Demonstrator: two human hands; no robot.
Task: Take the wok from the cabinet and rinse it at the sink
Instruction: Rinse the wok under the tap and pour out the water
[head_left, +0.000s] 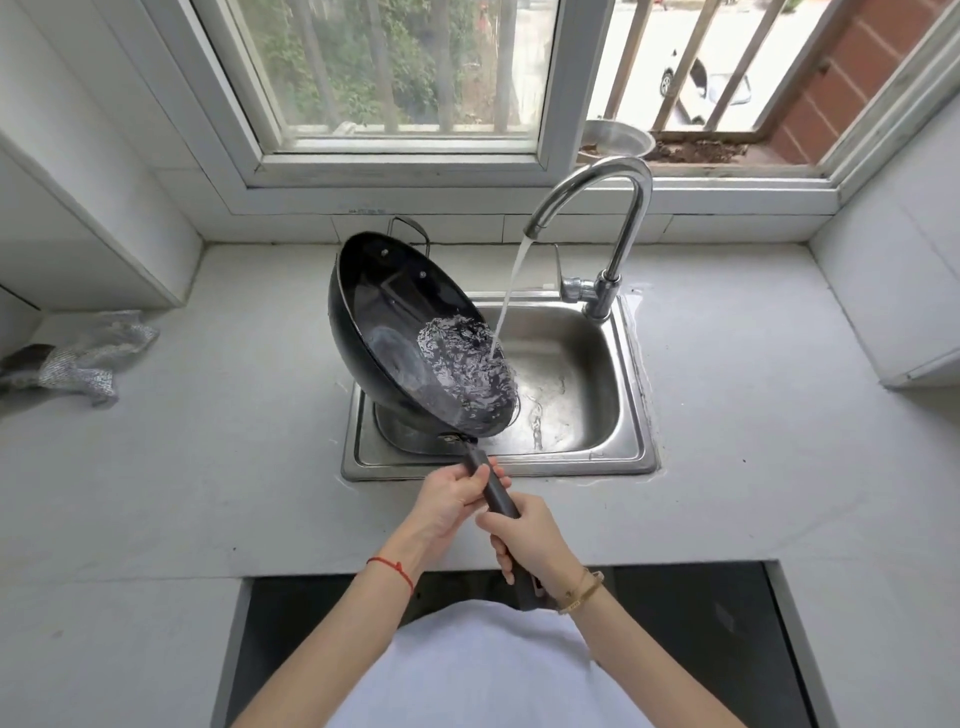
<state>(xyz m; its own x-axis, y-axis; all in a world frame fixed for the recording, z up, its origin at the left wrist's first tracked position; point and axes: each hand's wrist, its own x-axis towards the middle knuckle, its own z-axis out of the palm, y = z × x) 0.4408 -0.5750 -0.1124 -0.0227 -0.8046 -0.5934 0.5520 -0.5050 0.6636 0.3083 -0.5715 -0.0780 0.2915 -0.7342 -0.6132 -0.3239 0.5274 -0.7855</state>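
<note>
A black wok (395, 322) is tilted to the right over the steel sink (592, 457), with water churning in its lower right side. Some of that water spills over the wok's rim into the basin. The chrome faucet (618, 223) runs, and its stream falls onto the wok's right edge. My left hand (452, 499) grips the dark handle near the wok. My right hand (530, 535) grips the same handle lower down, close to my body.
A crumpled silver-grey cloth (88, 358) lies on the white counter at the left. Behind the faucet, a metal bowl (618, 140) sits on the window ledge. White walls and cabinets close in both sides. A dark open gap lies below the counter's front edge.
</note>
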